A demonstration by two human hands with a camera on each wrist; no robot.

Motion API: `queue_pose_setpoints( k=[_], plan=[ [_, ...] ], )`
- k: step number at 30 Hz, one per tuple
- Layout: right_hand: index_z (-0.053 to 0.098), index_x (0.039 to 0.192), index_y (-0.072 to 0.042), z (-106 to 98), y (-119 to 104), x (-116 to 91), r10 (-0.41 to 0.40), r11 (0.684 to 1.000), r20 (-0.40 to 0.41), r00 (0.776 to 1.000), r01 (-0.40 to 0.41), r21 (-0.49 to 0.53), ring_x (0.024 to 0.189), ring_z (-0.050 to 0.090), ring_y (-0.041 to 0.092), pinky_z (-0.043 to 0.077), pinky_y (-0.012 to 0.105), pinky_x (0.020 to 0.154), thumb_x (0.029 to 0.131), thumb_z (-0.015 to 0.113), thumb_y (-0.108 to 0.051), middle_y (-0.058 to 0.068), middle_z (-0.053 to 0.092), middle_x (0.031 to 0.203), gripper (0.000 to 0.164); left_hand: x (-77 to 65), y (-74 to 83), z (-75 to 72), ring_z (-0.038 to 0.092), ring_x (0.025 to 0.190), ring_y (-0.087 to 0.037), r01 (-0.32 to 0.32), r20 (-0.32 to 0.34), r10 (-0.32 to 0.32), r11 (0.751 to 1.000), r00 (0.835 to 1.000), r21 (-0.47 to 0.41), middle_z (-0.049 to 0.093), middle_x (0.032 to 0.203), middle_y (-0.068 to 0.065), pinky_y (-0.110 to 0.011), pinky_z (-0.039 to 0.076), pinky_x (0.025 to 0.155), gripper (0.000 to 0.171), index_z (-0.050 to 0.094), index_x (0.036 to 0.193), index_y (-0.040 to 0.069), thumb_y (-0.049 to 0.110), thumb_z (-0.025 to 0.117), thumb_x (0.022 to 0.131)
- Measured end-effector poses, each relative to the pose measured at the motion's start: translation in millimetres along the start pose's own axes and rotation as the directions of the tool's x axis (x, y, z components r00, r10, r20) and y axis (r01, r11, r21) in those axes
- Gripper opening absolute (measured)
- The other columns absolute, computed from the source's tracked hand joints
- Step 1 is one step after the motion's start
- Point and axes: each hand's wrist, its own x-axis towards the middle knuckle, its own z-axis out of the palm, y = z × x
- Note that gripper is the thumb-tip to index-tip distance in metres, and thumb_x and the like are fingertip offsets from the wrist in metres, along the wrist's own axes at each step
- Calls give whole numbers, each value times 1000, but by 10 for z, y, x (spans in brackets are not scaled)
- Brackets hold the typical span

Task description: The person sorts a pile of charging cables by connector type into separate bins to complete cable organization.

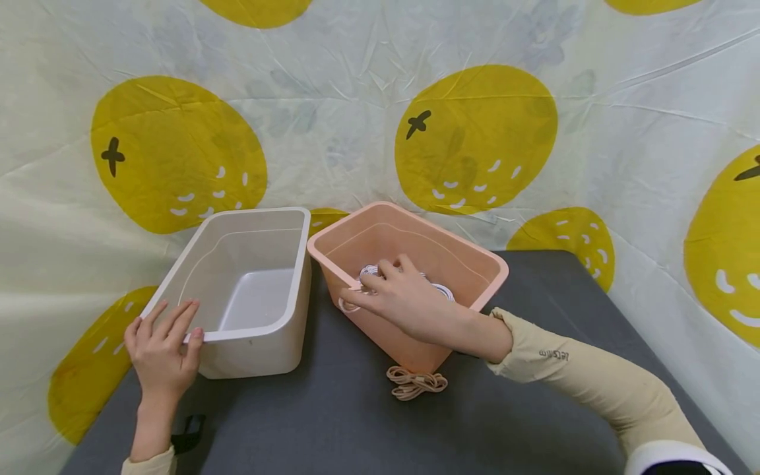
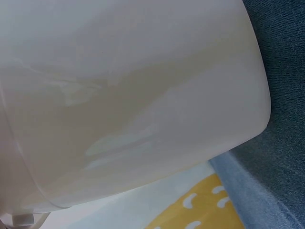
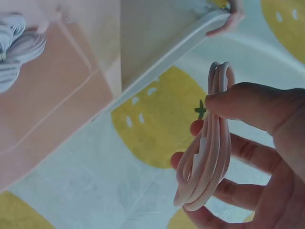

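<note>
My right hand is over the near left rim of a pink bin. Between thumb and fingers it pinches a coiled pink cable, seen whole in the right wrist view. White coiled cables lie inside the pink bin, partly hidden by the hand in the head view. My left hand rests on the near left corner of a white bin, fingers fairly straight over its rim. Only that bin's outer wall fills most of the left wrist view.
Another coiled pink cable lies on the dark grey table before the pink bin. A small black object is beside the left wrist. A patterned cloth hangs close behind both bins.
</note>
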Motion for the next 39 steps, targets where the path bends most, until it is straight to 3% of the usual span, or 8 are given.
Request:
queue_pose_setpoints(
  k=[6,9,16,22,32,39],
  plan=[
    [44,127,-34,2,139,202,-26,1000,-9,1000,26,7,69,42,18,32,30,63,86,54,-13,-3,53,86,47,-3,-9,-2,51,108,-37,1,9,-1,1000,1000,2,67,99,-17,-52,24,99,52,67,104,8,49,39,86],
    [42,129,-33,-14,182,320,-33,999,5,999,33,22,74,45,18,34,30,65,87,53,-13,-2,54,90,48,-3,-14,-3,52,107,-37,3,6,-3,1000,1000,4,67,98,-17,-52,24,99,52,67,105,8,48,39,87],
    [46,118,-31,-17,217,614,-71,996,15,997,70,52,88,48,19,36,33,72,90,47,-16,-2,54,102,31,-8,-1,-4,52,106,-38,2,-9,-2,1000,1000,2,67,97,-18,-51,24,99,54,67,104,8,50,37,87],
    [47,118,-34,62,211,818,-109,993,16,994,108,57,90,48,19,36,32,69,89,47,-7,-1,53,101,39,-3,13,14,53,105,-38,-2,-18,2,1000,1000,-7,67,97,-18,-51,24,99,54,68,102,7,50,38,87],
    [46,113,-30,274,170,1108,-162,986,-2,987,162,48,82,45,17,33,28,64,91,42,-1,-2,48,95,37,-10,3,9,52,106,-38,-2,-15,2,1000,1000,3,67,97,-17,-52,25,99,54,67,103,8,50,37,87],
    [44,113,-29,385,107,1261,-199,980,-15,980,199,20,85,43,15,36,32,72,93,41,-6,-2,48,99,31,-10,1,11,52,106,-37,1,-11,-1,1000,1000,3,67,97,-17,-52,24,99,55,67,103,8,50,37,87]
  ],
)
